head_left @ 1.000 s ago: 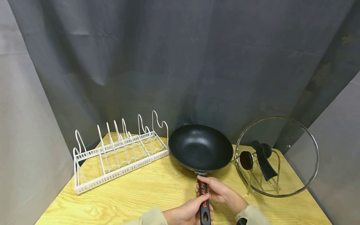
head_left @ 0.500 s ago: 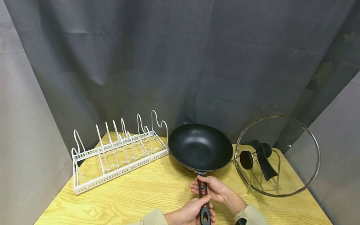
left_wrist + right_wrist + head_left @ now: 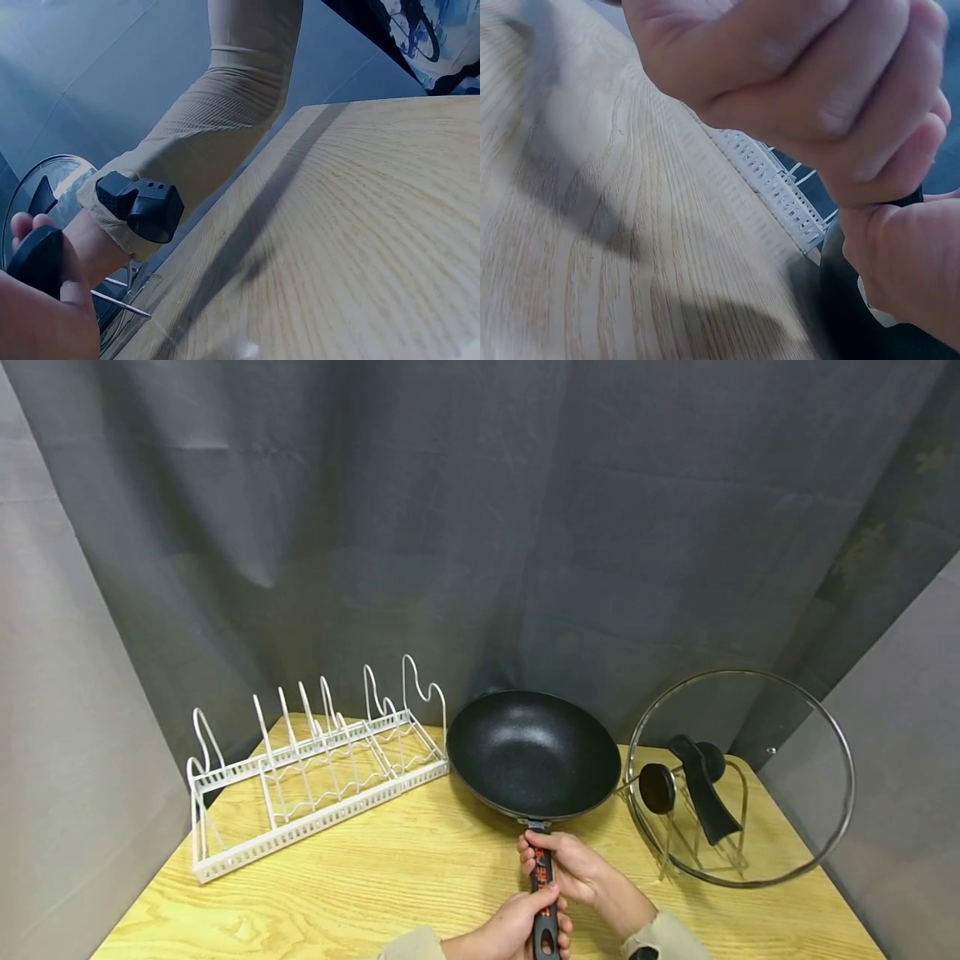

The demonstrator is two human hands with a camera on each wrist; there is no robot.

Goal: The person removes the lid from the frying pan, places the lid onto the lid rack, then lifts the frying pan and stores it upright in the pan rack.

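Observation:
A black frying pan (image 3: 534, 756), deep and wok-like, points its handle (image 3: 545, 910) with red lettering towards me in the head view. My right hand (image 3: 573, 868) grips that handle close to the pan body, thumb along the top. Lower down, towards the hanging hole, my left hand (image 3: 513, 922) holds the same handle with its thumb laid over it. Part of the dark handle (image 3: 37, 259) shows by the fingers in the left wrist view. Whether the pan's base touches the table cannot be told.
Left of the pan stands a white wire rack (image 3: 315, 818) with upright dividers. On the right, a glass lid (image 3: 780, 777) with a steel rim and black handle leans upright in a wire stand (image 3: 742, 814). A grey curtain (image 3: 480, 527) hangs behind the wooden table (image 3: 337, 893).
The right hand's fingers loosened and spread half a second ago, and are now curled round the handle again. The pan stays nearly in place.

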